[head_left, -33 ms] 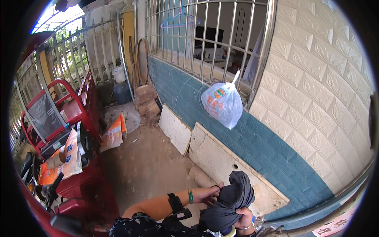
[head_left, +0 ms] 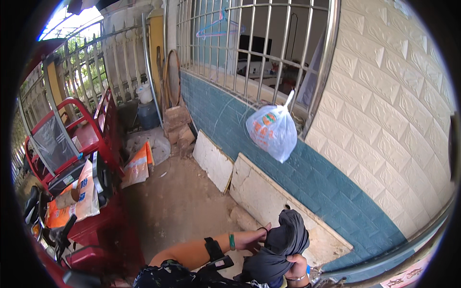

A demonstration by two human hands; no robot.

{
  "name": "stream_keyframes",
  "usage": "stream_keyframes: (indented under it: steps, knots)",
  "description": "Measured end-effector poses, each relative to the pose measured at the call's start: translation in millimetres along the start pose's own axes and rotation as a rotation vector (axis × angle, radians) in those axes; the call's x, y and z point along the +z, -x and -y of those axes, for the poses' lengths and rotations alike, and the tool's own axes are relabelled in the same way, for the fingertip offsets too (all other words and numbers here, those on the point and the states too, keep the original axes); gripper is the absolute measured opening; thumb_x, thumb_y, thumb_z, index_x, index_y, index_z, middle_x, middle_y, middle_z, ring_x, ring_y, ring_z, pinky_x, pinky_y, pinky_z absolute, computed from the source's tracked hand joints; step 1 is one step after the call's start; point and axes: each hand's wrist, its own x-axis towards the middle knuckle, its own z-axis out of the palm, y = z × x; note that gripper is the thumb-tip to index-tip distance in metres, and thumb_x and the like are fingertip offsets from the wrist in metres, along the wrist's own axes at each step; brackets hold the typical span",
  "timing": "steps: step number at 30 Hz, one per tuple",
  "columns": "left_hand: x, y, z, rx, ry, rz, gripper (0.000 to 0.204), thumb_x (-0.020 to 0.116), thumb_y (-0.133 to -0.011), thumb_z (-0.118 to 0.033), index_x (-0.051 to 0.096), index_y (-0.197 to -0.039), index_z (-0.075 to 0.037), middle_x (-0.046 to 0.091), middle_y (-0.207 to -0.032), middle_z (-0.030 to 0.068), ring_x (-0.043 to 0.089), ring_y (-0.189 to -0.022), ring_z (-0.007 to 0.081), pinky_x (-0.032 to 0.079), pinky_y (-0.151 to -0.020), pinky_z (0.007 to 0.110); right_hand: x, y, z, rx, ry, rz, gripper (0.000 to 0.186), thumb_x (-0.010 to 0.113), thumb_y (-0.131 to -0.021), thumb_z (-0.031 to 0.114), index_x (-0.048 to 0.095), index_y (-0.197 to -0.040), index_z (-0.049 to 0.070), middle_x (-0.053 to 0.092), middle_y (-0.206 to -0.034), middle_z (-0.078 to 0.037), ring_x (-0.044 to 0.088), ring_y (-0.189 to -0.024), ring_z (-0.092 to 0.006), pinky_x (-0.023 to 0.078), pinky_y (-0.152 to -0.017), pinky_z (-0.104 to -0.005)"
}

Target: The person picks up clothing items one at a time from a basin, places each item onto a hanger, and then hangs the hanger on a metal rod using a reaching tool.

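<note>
A bunched dark grey cloth point(head_left: 283, 245), perhaps a garment, is twisted in front of my body near the lower edge. My left hand point(head_left: 259, 238) grips its left side, and several fingers go out of sight against the folds. A thin black loop point(head_left: 262, 229) shows by that hand's thumb. On the left forearm are a green bangle point(head_left: 232, 241) and a black strap point(head_left: 214, 248). From the lower right, my right hand point(head_left: 297, 267) is closed around the cloth's lower part, with a silvery bracelet at the wrist.
A white plastic bag point(head_left: 273, 132) hangs from the barred window point(head_left: 259, 53). Pale boards point(head_left: 259, 185) lean against the blue tiled wall. To the left stands a red cargo tricycle point(head_left: 96, 230) carrying an orange and white sack point(head_left: 79, 199). Bricks point(head_left: 177, 122) are stacked farther off.
The view has shifted very slightly, so the bag and window sit a little lower and to the right. Both hands stay on the cloth.
</note>
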Motion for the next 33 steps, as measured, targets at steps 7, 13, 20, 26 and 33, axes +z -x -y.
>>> stream_keyframes:
  steps: [7, 13, 20, 26, 33]
  knots:
    - [-141.2, 89.6, -82.2, 0.156, 0.008, -0.029, 0.081, 0.033, -0.072, -0.073, 0.039, -0.124, -0.011, 0.046, -0.118, 0.0063, 0.045, -0.105, 0.0246, 0.039, -0.084, 0.037, 76.1, -174.3, -41.4, -0.019, 0.075, -0.008, 0.047, 0.053, -0.063, 0.002, 0.049, -0.109, -0.004, 0.056, -0.103, -0.014, 0.054, -0.094, -0.0268, 0.042, -0.084, -0.0349]
    - [-238.5, 184.5, -107.6, 0.437, 0.07, 0.009, 0.063, 0.051, -0.08, -0.049, 0.041, -0.12, 0.0, 0.047, -0.119, 0.0051, 0.046, -0.104, 0.0122, 0.037, -0.087, 0.024, 131.1, -293.8, -86.1, -0.08, 0.122, 0.005, 0.045, 0.054, -0.063, 0.002, 0.05, -0.107, -0.005, 0.057, -0.101, -0.014, 0.055, -0.091, -0.0264, 0.043, -0.081, -0.0344]
    - [-293.2, 302.4, -157.0, 0.691, 0.145, -0.544, 0.029, 0.061, -0.08, -0.017, 0.052, -0.105, -0.005, 0.056, -0.094, 0.0006, 0.052, -0.085, 0.0084, 0.041, -0.076, 0.021, 164.4, -384.0, -126.7, -0.043, 0.175, 0.029, 0.042, 0.054, -0.064, 0.002, 0.052, -0.105, -0.005, 0.058, -0.099, -0.014, 0.055, -0.088, -0.0259, 0.045, -0.078, -0.0338]
    - [-313.3, 356.4, -186.7, 0.93, 0.074, -0.79, 0.023, 0.061, -0.079, -0.011, 0.055, -0.1, -0.005, 0.058, -0.093, 0.0, 0.053, -0.085, 0.0084, 0.041, -0.078, 0.02, 164.9, -465.8, -138.7, 0.102, 0.279, 0.093, 0.051, 0.054, -0.063, 0.001, 0.045, -0.113, -0.004, 0.053, -0.108, -0.012, 0.05, -0.098, -0.0276, 0.04, -0.088, -0.0351]
    - [-317.5, 414.0, -254.7, 1.314, 0.153, -1.089, 0.016, 0.059, -0.08, -0.009, 0.057, -0.095, -0.004, 0.06, -0.086, 0.0013, 0.055, -0.079, 0.0085, 0.043, -0.076, 0.023, 158.1, -582.6, -119.9, 0.339, 0.297, 0.209, 0.039, 0.056, -0.069, 0.003, 0.051, -0.107, -0.003, 0.056, -0.101, -0.011, 0.051, -0.097, -0.0259, 0.042, -0.084, -0.0342]
